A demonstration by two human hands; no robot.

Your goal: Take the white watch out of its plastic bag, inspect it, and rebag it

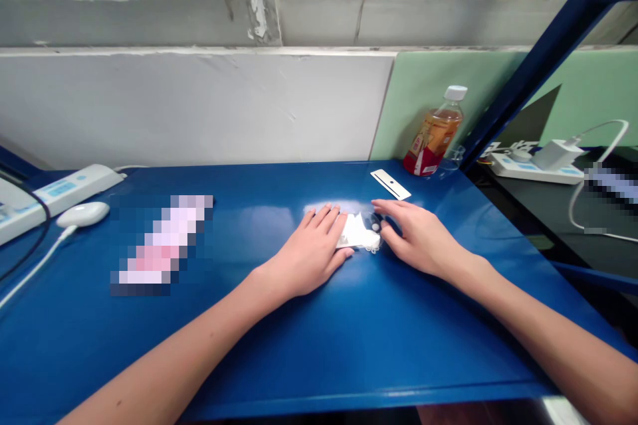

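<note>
While L hand (316, 246) part-hides pkt (355, 232), card (390, 184) & btl (434, 136) sit back R.

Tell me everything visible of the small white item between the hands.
The small white item lies on the blue table, its upper edge jagged. Toward its right end are a clear, shiny, plastic-looking part and a pale round spot; thin pale loops show at its lower right. The left hand lies palm down over its left part; the right hand is at its right end, contact unclear.

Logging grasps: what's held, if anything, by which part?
Cannot tell: left grip lies flat over the left of a white plastic packet; right grip by its right.
</note>
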